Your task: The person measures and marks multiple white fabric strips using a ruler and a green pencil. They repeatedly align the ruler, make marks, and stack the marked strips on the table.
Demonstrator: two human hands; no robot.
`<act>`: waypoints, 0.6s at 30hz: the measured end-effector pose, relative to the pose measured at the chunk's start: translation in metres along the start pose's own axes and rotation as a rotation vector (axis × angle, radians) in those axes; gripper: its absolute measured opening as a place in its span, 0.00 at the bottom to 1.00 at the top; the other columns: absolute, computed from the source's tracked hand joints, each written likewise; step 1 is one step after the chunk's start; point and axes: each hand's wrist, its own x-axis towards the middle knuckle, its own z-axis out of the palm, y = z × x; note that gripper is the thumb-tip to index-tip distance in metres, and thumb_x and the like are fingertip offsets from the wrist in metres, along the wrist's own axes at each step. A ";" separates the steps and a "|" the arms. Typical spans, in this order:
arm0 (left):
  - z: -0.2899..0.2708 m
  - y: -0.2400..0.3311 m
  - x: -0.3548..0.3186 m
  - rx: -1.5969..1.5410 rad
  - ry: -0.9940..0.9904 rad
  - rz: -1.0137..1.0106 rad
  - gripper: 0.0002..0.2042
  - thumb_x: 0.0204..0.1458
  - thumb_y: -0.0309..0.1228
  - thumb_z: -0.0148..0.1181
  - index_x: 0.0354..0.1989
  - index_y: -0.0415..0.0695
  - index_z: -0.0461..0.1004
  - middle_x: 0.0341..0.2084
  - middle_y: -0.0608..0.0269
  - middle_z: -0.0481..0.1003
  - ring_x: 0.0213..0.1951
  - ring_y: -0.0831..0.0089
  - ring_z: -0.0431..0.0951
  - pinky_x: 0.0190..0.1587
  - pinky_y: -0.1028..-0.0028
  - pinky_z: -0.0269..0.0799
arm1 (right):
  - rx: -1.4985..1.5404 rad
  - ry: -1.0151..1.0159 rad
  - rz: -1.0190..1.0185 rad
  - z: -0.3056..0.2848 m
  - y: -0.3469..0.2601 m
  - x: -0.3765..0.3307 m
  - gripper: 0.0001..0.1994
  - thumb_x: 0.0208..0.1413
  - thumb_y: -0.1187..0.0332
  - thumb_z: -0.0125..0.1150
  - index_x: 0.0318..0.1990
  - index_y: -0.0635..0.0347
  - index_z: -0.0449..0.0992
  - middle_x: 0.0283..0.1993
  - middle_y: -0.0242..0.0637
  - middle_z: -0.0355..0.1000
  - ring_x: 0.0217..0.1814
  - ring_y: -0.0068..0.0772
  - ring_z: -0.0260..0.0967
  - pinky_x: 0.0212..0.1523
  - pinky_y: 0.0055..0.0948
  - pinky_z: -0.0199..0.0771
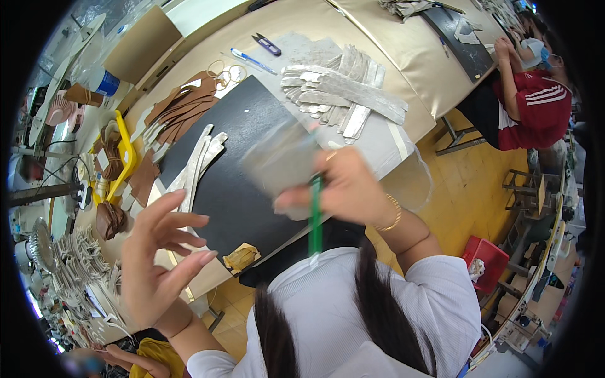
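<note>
My left hand (161, 255) is raised off the table's left front, fingers apart and holding nothing. My right hand (345, 183) is closed round a slim green stick-like tool (316, 217) with a pale lower end; motion blurs it. A smeared flat greyish piece (277, 160) shows beside those fingers, over the black mat (230, 183); I cannot tell whether the hand grips it too. Silvery strips (203, 157) lie on the mat's left part, nearest my left hand. At its near corner sits a crumpled yellowish lump (241, 257).
Beyond the mat are a heap of silvery strips (346, 88), thread snips (268, 45) and a blue-white pen (252, 61). Brown strips (183, 107) and a yellow basket (129, 154) stand left. At right, a person in red (535, 113) sits by another table; a red bin (485, 261) is below.
</note>
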 end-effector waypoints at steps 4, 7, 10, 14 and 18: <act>0.017 -0.010 0.017 -0.088 -0.150 -0.053 0.36 0.47 0.23 0.74 0.67 0.41 0.65 0.43 0.49 0.81 0.37 0.68 0.84 0.38 0.75 0.78 | 0.385 0.437 -0.049 -0.049 0.021 -0.023 0.17 0.57 0.67 0.72 0.47 0.69 0.76 0.41 0.48 0.82 0.43 0.37 0.83 0.45 0.36 0.86; 0.026 -0.019 0.022 -0.124 -0.201 -0.081 0.34 0.47 0.25 0.74 0.65 0.41 0.68 0.42 0.51 0.81 0.36 0.68 0.84 0.37 0.75 0.78 | 0.384 0.645 -0.046 -0.082 0.048 -0.035 0.17 0.61 0.66 0.69 0.50 0.70 0.72 0.43 0.50 0.80 0.43 0.42 0.82 0.47 0.41 0.85; 0.029 -0.029 0.026 -0.147 -0.213 -0.088 0.32 0.48 0.27 0.75 0.64 0.42 0.70 0.43 0.53 0.82 0.36 0.70 0.85 0.35 0.77 0.77 | 0.317 0.806 -0.041 -0.117 0.087 -0.028 0.15 0.63 0.68 0.67 0.49 0.68 0.73 0.43 0.44 0.80 0.43 0.34 0.80 0.48 0.33 0.82; 0.031 -0.034 0.030 -0.154 -0.180 -0.143 0.30 0.50 0.28 0.73 0.63 0.42 0.71 0.42 0.56 0.82 0.36 0.72 0.84 0.34 0.78 0.76 | 0.078 0.965 -0.013 -0.155 0.132 -0.010 0.13 0.59 0.67 0.72 0.44 0.64 0.76 0.41 0.33 0.79 0.40 0.19 0.72 0.44 0.21 0.72; 0.033 -0.042 0.030 -0.180 -0.146 -0.179 0.28 0.51 0.28 0.73 0.62 0.42 0.72 0.43 0.57 0.81 0.37 0.74 0.83 0.34 0.78 0.75 | -0.002 0.957 -0.038 -0.162 0.142 0.004 0.14 0.58 0.65 0.73 0.43 0.64 0.78 0.38 0.28 0.77 0.39 0.18 0.69 0.44 0.21 0.71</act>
